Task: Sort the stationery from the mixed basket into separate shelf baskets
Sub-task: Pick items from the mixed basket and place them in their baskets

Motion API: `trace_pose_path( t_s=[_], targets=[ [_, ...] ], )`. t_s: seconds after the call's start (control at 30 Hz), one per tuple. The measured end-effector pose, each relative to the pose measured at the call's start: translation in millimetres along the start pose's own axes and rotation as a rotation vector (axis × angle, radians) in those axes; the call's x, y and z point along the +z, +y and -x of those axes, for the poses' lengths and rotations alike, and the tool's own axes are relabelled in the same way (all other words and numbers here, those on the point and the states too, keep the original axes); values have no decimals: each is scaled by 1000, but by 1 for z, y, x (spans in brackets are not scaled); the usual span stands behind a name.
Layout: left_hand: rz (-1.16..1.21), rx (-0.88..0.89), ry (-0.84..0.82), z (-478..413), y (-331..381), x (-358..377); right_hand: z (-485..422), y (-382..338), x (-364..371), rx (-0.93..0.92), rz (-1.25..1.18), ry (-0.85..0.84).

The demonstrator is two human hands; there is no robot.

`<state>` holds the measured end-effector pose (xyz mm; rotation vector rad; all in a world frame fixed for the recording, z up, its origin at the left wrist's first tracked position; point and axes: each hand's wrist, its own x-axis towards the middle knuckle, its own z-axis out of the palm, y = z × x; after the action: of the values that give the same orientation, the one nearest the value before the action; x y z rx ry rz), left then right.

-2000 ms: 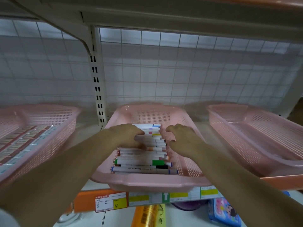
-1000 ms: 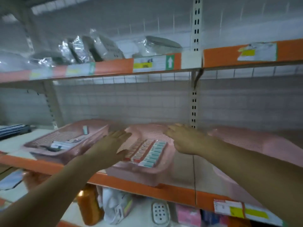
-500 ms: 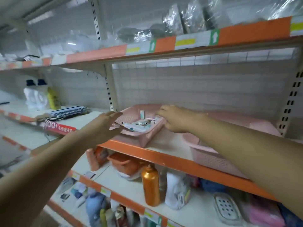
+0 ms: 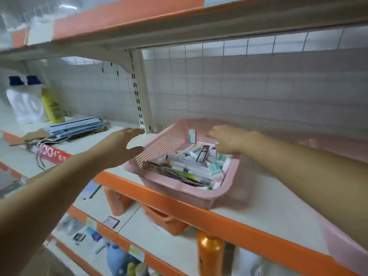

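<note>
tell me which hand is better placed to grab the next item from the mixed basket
Right, probably. The right hand hovers over the stationery inside the pink mixed basket, fingers open; the left hand hangs outside its left wall.

Dim even light, motion blur, warped edges

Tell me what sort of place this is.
Most likely a shop aisle: tiered orange-edged shelving, a price label on a lower shelf edge, and bottled goods such as an orange bottle stocked below the pink basket of mixed stationery.
</note>
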<state>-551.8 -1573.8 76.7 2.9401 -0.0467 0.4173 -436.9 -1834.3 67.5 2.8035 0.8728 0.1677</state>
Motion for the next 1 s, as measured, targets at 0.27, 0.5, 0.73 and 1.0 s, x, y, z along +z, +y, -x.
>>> trace_pose_path(
  t_s=[0.27,0.5,0.73,1.0],
  targets=[
    [115,209,-72,-109,-6,42,-40,22,43,257,-136,-141],
    [11,445,-221,-193,17,88,-44,19,37,523,-293,-73],
    [-43,629,-301,-223,23,123,-71,12,48,784,-454,-21],
    [-3,637,-374,-251,25,120,-82,-1,73,737,-412,-101]
  ],
)
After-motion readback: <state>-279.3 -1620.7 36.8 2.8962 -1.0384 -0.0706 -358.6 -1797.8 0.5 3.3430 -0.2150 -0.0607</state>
